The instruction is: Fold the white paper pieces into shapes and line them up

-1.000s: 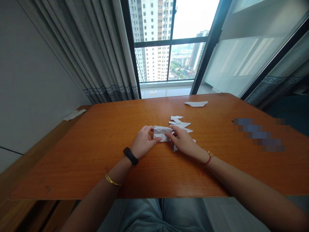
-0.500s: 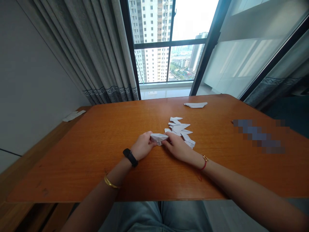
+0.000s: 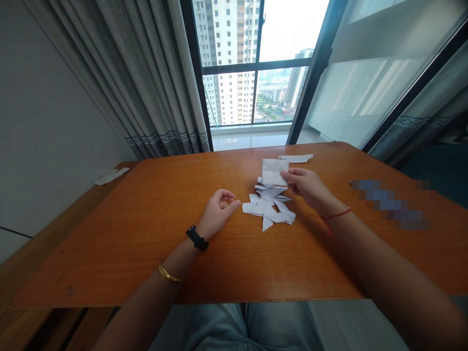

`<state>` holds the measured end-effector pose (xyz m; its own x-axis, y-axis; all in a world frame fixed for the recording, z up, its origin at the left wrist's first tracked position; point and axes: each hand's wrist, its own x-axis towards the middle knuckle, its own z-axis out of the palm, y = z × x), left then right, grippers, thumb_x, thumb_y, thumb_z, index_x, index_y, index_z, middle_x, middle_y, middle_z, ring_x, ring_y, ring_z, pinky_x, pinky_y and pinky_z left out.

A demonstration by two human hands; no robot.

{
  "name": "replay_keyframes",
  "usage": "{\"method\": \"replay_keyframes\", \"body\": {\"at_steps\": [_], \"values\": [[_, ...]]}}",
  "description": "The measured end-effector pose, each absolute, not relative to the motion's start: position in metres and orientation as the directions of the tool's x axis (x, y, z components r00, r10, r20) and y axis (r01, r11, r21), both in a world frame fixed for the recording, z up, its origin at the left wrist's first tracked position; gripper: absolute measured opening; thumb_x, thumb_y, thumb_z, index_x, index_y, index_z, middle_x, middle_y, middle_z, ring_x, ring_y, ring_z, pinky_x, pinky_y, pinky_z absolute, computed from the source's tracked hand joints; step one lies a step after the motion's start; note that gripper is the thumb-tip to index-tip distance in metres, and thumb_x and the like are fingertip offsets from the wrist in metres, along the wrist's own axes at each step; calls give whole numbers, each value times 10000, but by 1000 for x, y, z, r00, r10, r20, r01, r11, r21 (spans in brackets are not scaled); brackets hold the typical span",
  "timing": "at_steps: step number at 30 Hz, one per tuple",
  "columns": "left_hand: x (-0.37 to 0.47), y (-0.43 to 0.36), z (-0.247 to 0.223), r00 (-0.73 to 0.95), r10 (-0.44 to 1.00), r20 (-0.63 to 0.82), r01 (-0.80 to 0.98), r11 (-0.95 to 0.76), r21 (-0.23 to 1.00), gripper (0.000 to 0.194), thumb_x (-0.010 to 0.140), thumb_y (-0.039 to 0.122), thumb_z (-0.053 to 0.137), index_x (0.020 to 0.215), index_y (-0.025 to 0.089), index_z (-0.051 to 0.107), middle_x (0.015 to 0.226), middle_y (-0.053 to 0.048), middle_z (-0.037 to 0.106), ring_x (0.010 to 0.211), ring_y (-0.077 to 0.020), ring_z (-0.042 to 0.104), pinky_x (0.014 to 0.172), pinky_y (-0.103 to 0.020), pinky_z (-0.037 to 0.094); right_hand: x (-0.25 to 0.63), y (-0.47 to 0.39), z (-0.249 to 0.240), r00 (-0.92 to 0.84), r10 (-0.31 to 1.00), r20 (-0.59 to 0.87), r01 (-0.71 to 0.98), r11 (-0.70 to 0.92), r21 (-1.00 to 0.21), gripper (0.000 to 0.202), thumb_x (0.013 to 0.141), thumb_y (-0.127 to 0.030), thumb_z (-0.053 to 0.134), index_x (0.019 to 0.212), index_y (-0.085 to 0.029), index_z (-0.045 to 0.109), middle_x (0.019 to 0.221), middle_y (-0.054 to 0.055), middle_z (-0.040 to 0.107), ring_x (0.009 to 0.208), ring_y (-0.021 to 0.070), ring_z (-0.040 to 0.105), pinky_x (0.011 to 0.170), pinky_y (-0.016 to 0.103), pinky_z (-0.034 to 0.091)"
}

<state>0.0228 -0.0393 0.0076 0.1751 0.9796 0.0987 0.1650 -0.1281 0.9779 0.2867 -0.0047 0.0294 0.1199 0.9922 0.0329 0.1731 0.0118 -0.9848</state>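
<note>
My right hand pinches a square of folded white paper by its right edge, raised above the far end of a paper pile. Below it, several folded white paper pieces with pointed ends lie overlapping on the table. My left hand is just left of the pile. Its fingers are loosely curled, the thumb is apart from them, and nothing shows in it. Another folded white paper strip lies behind the square, partly covered by it.
The wooden table spans the view, its front edge above my lap. A white paper lies on a ledge at the far left. On the table's right side is a pixelated bluish object. A curtain and a window stand behind.
Both hands held one folded paper before. It now appears to lie on the pile's near side. My right hand has moved away and right with a square paper; my left hand is empty.
</note>
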Motion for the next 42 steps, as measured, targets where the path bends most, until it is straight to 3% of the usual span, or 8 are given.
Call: {"method": "replay_keyframes", "body": {"at_steps": [4,11,20,24,29,32,37,42], "values": [[24,-40,4,190,973,128,237,-172,956,269,794,386,628,894,150,544,719,30,518,542,-64,430,506,-188,374,371,37,15,449,894,7,495,-241,-835,236,732,-361,700,774,-137,640,506,-14,486,426,90,395,398,222,270],[25,-42,2,205,967,152,378,-222,899,210,824,359,584,858,152,577,634,38,494,558,-86,423,528,-197,358,406,73,-9,514,851,110,726,-363,-584,302,736,-275,681,954,-70,729,900,203,686,730,223,594,594,328,340],[28,-46,3,252,955,155,462,-259,848,179,838,340,556,839,166,597,624,33,502,557,-99,429,540,-216,361,389,69,-9,532,792,298,796,-349,-495,625,861,-418,541,1363,-52,476,1315,312,455,1062,292,534,729,370,325],[29,-48,5,272,947,169,520,-292,803,177,835,333,554,778,169,587,592,39,474,537,-103,412,526,-226,342,363,58,14,275,875,399,886,-70,-458,449,907,-370,466,1234,-86,586,1158,204,598,1005,246,555,772,329,375],[27,-48,7,326,923,202,589,-366,721,175,846,319,534,777,175,606,609,24,504,566,-120,441,569,-240,358,316,35,13,-206,969,136,931,237,-278,273,768,-259,657,1034,-209,694,1022,81,696,880,228,604,741,301,423],[26,-48,7,342,918,202,600,-378,705,186,851,325,525,776,176,607,625,17,523,569,-122,443,569,-243,353,305,24,2,-270,957,102,924,288,-254,436,717,-250,718,1142,-211,633,1038,84,691,899,234,598,748,302,425],[29,-49,7,329,933,148,547,-316,775,207,838,354,538,776,170,609,618,25,518,545,-112,420,535,-232,332,303,15,4,-394,915,92,892,404,-200,178,813,-312,630,917,-174,673,875,82,685,792,209,592,719,294,410],[31,-49,4,321,940,112,512,-272,815,233,826,386,547,786,164,610,641,20,544,546,-107,429,518,-223,326,290,6,9,-456,887,74,887,460,-50,224,853,-375,598,907,-171,674,975,134,668,899,249,597,785,326,414]]}}
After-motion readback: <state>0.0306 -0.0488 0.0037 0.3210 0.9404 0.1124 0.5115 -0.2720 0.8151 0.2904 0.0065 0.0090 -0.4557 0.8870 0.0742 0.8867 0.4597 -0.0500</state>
